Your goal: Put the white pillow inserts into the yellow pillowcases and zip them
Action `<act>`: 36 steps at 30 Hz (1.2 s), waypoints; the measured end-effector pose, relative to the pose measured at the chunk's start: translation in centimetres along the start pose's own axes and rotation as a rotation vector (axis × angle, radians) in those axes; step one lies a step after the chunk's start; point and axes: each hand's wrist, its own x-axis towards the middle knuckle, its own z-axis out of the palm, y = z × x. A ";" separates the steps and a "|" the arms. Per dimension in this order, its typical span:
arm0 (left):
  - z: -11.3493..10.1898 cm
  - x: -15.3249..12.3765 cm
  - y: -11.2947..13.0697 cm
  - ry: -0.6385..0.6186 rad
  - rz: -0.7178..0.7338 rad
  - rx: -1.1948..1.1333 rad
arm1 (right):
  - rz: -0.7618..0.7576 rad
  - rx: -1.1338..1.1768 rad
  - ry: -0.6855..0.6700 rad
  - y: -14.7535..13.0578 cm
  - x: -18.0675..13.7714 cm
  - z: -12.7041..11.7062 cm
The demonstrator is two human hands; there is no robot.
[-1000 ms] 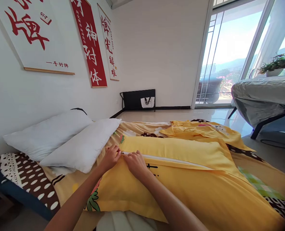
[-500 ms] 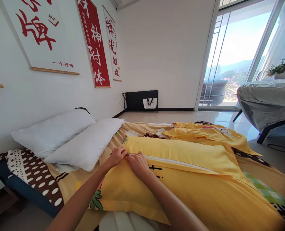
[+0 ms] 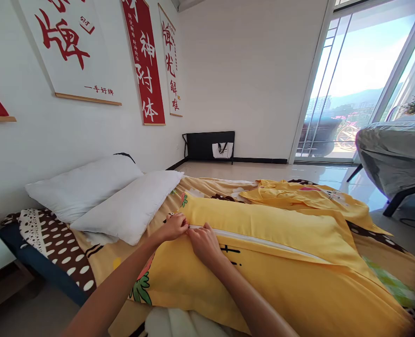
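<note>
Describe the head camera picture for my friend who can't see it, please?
A person's curled left hand and right hand close together at the left end of a white zipper on a yellow pillowcase lying on a bed. Two white pillows lie at the picture's left; red and white calligraphy scrolls hang on the wall.

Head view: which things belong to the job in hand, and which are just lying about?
In the job:
yellow cover
its white zipper
left hand
right hand

Apparently lying about:
front white pillow
rear white pillow
crumpled yellow cloth
white bag
</note>
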 end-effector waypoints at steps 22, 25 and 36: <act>-0.3 0.5 -0.7 0.118 -0.097 0.077 | 0.081 0.007 0.072 -0.4 -0.8 0.5; -0.5 0.0 -2.2 0.177 -0.053 -0.034 | 0.104 0.005 0.070 -0.3 -1.0 0.4; 0.5 -1.5 -2.7 0.091 0.376 -0.028 | 0.136 0.009 0.043 -1.3 -0.3 0.2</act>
